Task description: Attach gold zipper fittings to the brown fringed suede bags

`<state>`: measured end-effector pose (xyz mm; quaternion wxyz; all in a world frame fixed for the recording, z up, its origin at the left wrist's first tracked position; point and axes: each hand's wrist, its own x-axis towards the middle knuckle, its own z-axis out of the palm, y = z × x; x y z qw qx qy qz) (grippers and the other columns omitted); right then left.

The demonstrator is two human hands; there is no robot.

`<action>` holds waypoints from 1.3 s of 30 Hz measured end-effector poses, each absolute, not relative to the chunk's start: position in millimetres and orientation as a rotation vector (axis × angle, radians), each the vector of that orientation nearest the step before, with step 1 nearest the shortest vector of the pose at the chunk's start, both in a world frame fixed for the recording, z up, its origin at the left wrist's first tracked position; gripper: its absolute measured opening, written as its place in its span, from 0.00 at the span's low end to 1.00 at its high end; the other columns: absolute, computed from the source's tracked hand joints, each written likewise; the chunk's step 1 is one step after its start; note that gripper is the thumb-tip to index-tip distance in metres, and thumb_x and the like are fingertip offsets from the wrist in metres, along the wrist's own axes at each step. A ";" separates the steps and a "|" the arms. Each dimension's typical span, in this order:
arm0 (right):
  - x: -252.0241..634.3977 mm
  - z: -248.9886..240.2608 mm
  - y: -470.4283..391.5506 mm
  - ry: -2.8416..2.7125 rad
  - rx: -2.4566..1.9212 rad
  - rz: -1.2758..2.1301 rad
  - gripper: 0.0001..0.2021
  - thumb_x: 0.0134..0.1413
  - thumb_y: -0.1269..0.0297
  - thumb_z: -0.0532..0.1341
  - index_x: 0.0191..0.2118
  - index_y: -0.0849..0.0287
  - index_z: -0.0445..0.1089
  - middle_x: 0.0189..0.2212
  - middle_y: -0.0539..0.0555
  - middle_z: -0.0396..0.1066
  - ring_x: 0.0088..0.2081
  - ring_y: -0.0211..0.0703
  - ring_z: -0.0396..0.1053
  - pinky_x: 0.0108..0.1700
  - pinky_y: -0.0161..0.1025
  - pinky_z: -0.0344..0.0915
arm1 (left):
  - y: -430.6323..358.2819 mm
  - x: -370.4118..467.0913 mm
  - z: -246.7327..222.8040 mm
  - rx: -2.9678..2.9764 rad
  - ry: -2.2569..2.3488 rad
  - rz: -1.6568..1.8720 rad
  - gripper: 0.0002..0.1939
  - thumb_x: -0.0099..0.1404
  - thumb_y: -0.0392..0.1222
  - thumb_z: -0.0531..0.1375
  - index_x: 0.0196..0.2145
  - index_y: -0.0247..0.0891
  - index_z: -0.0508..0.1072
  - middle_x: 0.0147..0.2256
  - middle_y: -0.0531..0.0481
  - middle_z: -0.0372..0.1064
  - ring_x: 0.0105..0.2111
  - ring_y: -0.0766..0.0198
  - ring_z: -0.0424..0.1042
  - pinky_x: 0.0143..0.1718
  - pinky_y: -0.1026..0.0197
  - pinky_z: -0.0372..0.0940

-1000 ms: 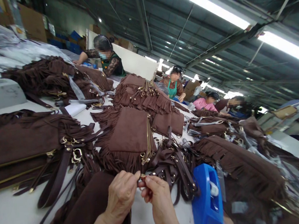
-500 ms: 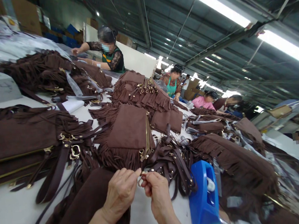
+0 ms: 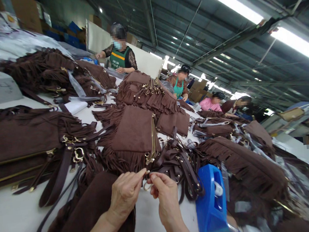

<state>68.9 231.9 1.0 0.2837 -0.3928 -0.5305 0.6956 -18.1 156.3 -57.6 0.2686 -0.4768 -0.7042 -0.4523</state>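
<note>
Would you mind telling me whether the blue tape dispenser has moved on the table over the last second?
No. The blue tape dispenser keeps its place beside the pile of brown straps; only the camera shifted.

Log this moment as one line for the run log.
left hand + right hand: pinching small metal clasp | below: brown suede bag | right: blue tape dispenser

A bare strip of white table (image 3: 151,225) lay open between the left hand (image 3: 125,195) and right hand (image 3: 165,199), hemmed by a blue tape dispenser (image 3: 212,205), tangled brown straps (image 3: 181,168) and fringed bags (image 3: 134,136) ahead.
</note>
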 end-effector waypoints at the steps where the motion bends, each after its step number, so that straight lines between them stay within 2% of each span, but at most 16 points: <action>1: 68.4 1.3 232.1 -1.434 -1.057 1.854 0.14 0.33 0.57 0.65 0.24 0.65 0.71 0.17 0.50 0.69 0.15 0.28 0.57 0.18 0.28 0.47 | 155.5 -17.6 -57.5 -1.297 -1.892 -1.194 0.11 0.69 0.36 0.50 0.44 0.34 0.70 0.23 0.54 0.68 0.23 0.66 0.65 0.26 0.63 0.57; 10: 66.3 0.2 232.3 -1.390 -1.098 1.902 0.12 0.30 0.59 0.65 0.20 0.65 0.70 0.16 0.51 0.69 0.14 0.28 0.56 0.17 0.28 0.45 | 152.5 -14.9 -54.1 -1.372 -1.829 -0.997 0.10 0.67 0.31 0.51 0.42 0.31 0.70 0.22 0.52 0.64 0.23 0.63 0.59 0.25 0.60 0.52; 20: 69.6 2.8 231.2 -1.413 -1.137 1.923 0.12 0.30 0.60 0.63 0.21 0.65 0.70 0.16 0.50 0.69 0.14 0.27 0.56 0.17 0.27 0.44 | 151.1 -12.4 -50.4 -1.364 -1.815 -0.930 0.12 0.67 0.30 0.49 0.40 0.31 0.71 0.21 0.51 0.63 0.23 0.61 0.58 0.26 0.59 0.51; 26: 69.2 1.7 231.0 -1.454 -1.128 1.878 0.10 0.30 0.62 0.61 0.19 0.65 0.68 0.14 0.49 0.67 0.13 0.27 0.54 0.17 0.28 0.45 | 151.1 -10.9 -50.5 -1.371 -1.810 -0.920 0.11 0.67 0.30 0.49 0.39 0.30 0.71 0.21 0.51 0.63 0.23 0.61 0.58 0.26 0.59 0.52; 34: 62.1 -3.0 232.9 -1.377 -1.208 1.809 0.07 0.26 0.64 0.60 0.14 0.62 0.63 0.09 0.45 0.61 0.11 0.24 0.46 0.16 0.28 0.37 | 151.4 -10.9 -50.2 -1.383 -1.833 -0.942 0.11 0.67 0.31 0.50 0.38 0.31 0.72 0.20 0.51 0.64 0.22 0.61 0.59 0.25 0.58 0.52; 39: 61.2 -3.7 232.4 -1.331 -1.239 1.838 0.07 0.25 0.64 0.60 0.15 0.63 0.64 0.09 0.44 0.60 0.12 0.23 0.45 0.16 0.27 0.36 | 153.4 -13.2 -55.4 -1.382 -1.917 -1.092 0.14 0.69 0.35 0.47 0.40 0.34 0.72 0.21 0.52 0.67 0.22 0.64 0.64 0.25 0.61 0.57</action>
